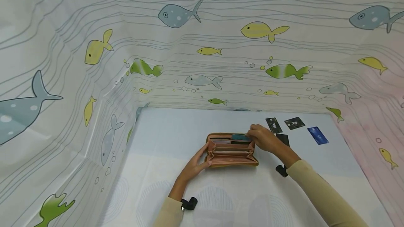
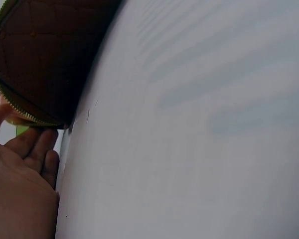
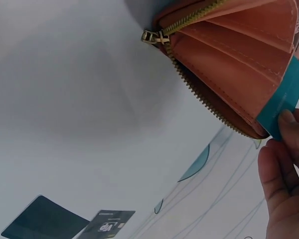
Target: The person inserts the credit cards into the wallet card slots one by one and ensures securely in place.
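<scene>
An unzipped brown quilted wallet [image 1: 231,164] with a pink lining lies open on the white table, its pleated compartments facing up. At its left end my left hand [image 1: 190,168] holds it, thumb by the front corner and other fingers along the side. My right hand [image 1: 263,138] is at the back right corner, where thumb and fingers pinch a teal card [image 3: 284,97] at the card slots. Other cards sit in the slots beside it. The brass zipper [image 3: 199,97] runs along the wallet's edge in the right wrist view.
To the right of the wallet lie two black VIP cards [image 1: 294,123], a blue card [image 1: 318,135] and a dark card [image 1: 283,138] partly under the right wrist. A fish-patterned sheet [image 1: 202,66] rises behind and beside the table [image 1: 170,129].
</scene>
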`<move>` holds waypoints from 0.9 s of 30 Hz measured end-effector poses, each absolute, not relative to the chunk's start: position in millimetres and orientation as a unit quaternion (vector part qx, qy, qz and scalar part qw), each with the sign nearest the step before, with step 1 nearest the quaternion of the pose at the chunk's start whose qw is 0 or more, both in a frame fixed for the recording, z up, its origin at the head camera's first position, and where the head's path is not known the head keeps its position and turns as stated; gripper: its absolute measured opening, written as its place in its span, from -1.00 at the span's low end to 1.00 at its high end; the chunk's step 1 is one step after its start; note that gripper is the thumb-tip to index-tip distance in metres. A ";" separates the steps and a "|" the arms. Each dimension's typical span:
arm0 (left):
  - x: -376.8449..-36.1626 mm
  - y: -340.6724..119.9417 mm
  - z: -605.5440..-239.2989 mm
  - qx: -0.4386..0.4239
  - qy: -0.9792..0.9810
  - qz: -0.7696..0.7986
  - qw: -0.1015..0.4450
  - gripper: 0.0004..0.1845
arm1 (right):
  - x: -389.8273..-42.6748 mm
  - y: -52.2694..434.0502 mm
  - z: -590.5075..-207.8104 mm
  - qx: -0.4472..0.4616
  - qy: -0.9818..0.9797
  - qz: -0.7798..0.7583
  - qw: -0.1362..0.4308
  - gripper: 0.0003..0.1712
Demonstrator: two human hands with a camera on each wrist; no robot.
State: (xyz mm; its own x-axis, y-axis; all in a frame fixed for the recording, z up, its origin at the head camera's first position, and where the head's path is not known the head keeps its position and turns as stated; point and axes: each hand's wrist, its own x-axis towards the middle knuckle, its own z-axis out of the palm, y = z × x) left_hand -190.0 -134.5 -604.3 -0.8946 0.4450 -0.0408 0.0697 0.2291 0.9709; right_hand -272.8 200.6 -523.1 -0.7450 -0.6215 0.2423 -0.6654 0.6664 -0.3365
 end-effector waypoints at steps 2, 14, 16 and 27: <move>-188.3 -134.7 -591.9 0.172 0.770 0.592 0.165 -0.17 | -271.8 200.2 -525.5 0.353 -0.912 0.198 0.065 -0.94; -184.0 -135.1 -567.2 0.181 0.767 0.590 0.175 -0.18 | -261.7 199.5 -539.6 0.344 -0.915 0.174 0.121 -0.75; -184.1 -135.2 -567.6 0.179 0.765 0.592 0.177 -0.18 | -259.7 200.0 -542.5 0.349 -0.910 0.172 0.140 -0.69; -183.4 -134.5 -571.8 0.184 0.756 0.608 0.160 -0.18 | -253.0 202.4 -557.9 0.382 -0.887 0.146 0.215 -0.47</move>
State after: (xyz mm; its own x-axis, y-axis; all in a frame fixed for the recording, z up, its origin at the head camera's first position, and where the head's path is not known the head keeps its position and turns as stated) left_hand -183.4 -134.5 -571.8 -0.8808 0.4731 -0.0176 0.0841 0.1931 0.9776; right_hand -253.0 202.4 -557.9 -0.6156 -0.6146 0.4932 -0.7403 0.6656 -0.0946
